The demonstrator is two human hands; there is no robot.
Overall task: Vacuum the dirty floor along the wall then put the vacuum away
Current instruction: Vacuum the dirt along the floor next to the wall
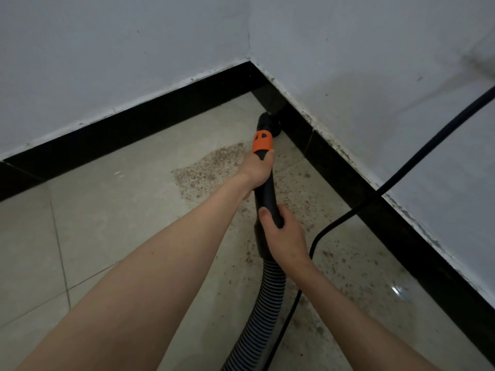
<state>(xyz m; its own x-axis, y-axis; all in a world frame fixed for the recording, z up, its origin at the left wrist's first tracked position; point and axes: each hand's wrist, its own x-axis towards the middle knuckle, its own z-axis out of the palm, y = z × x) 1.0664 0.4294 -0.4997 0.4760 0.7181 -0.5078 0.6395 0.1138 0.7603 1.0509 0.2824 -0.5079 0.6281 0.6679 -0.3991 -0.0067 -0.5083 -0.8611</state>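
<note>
A patch of brown dirt lies on the floor beside the left hand and right hand, both gripping the black vacuum pipe, its nozzle at the skirting corner.

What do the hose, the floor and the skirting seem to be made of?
Hose: likely flexible plastic, matte black, ribbed. Floor: glazed ceramic tile, judging by the grout lines and soft sheen. Skirting: probably polished black tile or stone; it reflects.

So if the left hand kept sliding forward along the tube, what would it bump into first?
The left hand would likely first meet the orange collar right ahead of it on the vacuum tube, well before the black nozzle.
</note>
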